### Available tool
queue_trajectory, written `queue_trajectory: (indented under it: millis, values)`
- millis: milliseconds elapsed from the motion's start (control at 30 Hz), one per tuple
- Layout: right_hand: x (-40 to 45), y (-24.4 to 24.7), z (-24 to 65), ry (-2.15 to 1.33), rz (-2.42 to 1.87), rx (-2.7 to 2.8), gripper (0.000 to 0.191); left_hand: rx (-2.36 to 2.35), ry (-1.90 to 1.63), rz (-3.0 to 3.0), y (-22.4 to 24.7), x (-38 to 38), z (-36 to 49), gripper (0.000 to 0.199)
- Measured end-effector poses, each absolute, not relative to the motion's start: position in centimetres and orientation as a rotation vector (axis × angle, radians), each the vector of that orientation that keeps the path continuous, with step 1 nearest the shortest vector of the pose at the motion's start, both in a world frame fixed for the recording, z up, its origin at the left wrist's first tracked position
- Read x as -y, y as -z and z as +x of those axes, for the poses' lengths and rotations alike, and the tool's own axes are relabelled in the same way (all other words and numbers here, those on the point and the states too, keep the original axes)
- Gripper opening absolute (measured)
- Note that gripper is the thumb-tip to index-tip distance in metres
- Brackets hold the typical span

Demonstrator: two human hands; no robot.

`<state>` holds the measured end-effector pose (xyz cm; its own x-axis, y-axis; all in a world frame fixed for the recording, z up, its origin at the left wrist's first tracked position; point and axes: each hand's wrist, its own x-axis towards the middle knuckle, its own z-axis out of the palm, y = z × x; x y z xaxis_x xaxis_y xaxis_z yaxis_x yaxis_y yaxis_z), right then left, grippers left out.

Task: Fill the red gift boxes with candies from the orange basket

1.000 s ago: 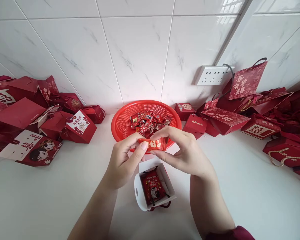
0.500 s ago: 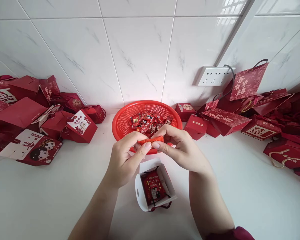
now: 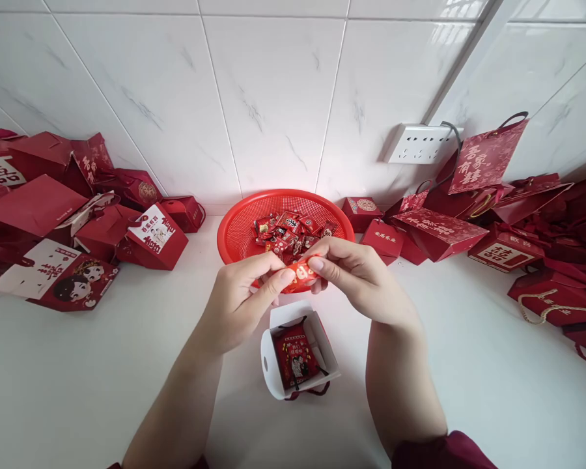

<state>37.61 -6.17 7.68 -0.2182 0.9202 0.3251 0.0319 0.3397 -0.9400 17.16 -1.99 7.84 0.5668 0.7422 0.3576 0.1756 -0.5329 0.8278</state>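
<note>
A small orange-red wrapped candy [image 3: 300,276] with pale lettering is stretched between my two hands. My left hand [image 3: 244,299] pinches its left end between thumb and fingers. At the other end, my right hand [image 3: 359,277] grips it the same way. Just behind them is a red plastic basket [image 3: 232,228] holding several red-wrapped candies [image 3: 290,231]; its front rim is partly hidden by my hands. Below my hands sits an open gift box [image 3: 272,365], white inside, with its flaps up. Inside it lies a red printed packet [image 3: 297,357] with dark cords around it.
Red gift boxes [image 3: 159,238] are heaped at the left, some with open flaps. More red boxes [image 3: 434,231] and bags pile up at the right, some with rope handles [image 3: 537,311]. A white socket strip [image 3: 422,144] is on the tiled wall, with a cord beside it.
The candy has turned in my fingers, so its lettering now faces me. My right hand has tilted up slightly at its end. The view has shifted a little.
</note>
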Motion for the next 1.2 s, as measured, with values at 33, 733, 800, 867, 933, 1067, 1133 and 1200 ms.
queue_trajectory:
  millis: [33,733,800,867,933,1067,1133,1200]
  values:
    - [6.3,-7.7,37.7,-1.025,-0.919,1.575,0.021,-0.747,-0.925,2.044,-7.9,2.1,17.1,0.028]
    - [10.8,-7.7,38.4,-0.415,-1.791,2.04,0.02,-1.035,-0.623,2.207,-7.7,4.0,13.6,0.022]
    - [12.6,-7.3,39.3,-0.466,-1.762,2.035,0.021,-1.019,-0.561,2.136,-5.7,4.7,13.3,0.028]
    - [14.5,-6.2,39.9,-0.544,-1.708,2.026,0.023,-1.004,-0.575,2.022,-3.3,5.6,13.3,0.036]
    - [15.8,-4.6,39.9,-0.623,-1.63,1.992,0.029,-0.93,-0.601,1.92,-0.8,6.7,13.4,0.042]
    - [16.1,-0.9,38.7,-0.741,-1.578,1.802,0.036,-0.612,-0.68,1.745,2.9,8.4,13.6,0.069]
    - [15.4,0.5,38.0,-0.802,-1.524,1.686,0.033,-0.536,-0.758,1.754,3.7,8.9,13.6,0.077]
    - [14.7,1.6,37.6,-0.842,-1.421,1.582,0.033,-0.559,-0.801,1.853,4.2,9.0,13.6,0.065]
